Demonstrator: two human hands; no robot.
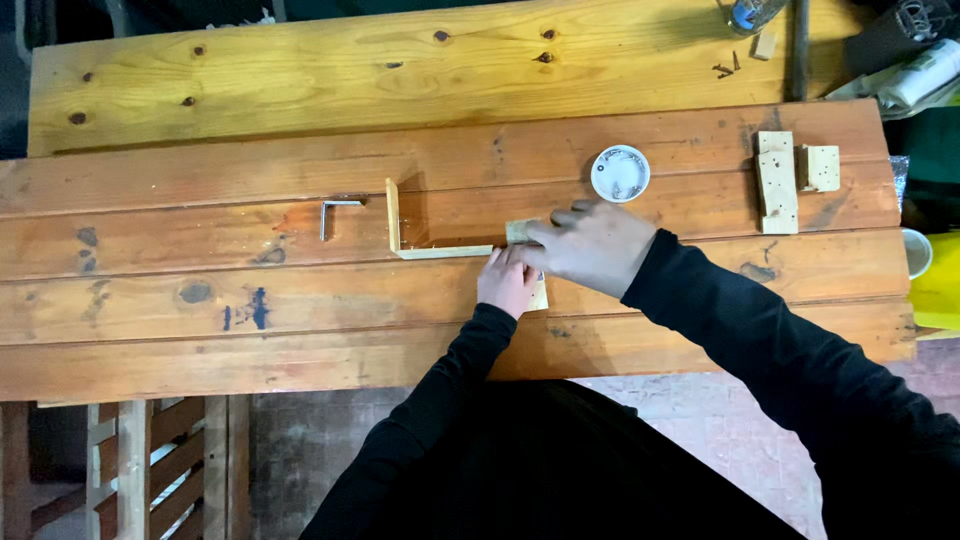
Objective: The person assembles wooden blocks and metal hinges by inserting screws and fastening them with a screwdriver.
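I see both hands meeting near the middle of the wooden plank surface [200, 340], over a pale wooden frame [420, 248] made of thin strips joined in an L shape. One strip stands up along the left side and the other runs to the right, toward the hands.

My left hand [507, 283] sits just below the right end of that frame. Its fingers are curled and bunched against a small pale wood block [538, 295], whose corner shows under the hand. I cannot tell whether they truly grip it or only press on it.

My right hand [592, 245] comes in from the right and lies on top, partly over the left hand. Its fingers are bent down onto another bit of pale wood [517, 230] at the frame's end. How firm the hold is, I cannot tell.

To the left of the frame, well apart from the hands, lies a small metal angle bracket [333, 212]. Just above the right hand sits a round white lid [620, 173] holding small metal bits. Further right, two pale wood offcuts [790, 175] lie side by side, touching. Both sleeves are black.
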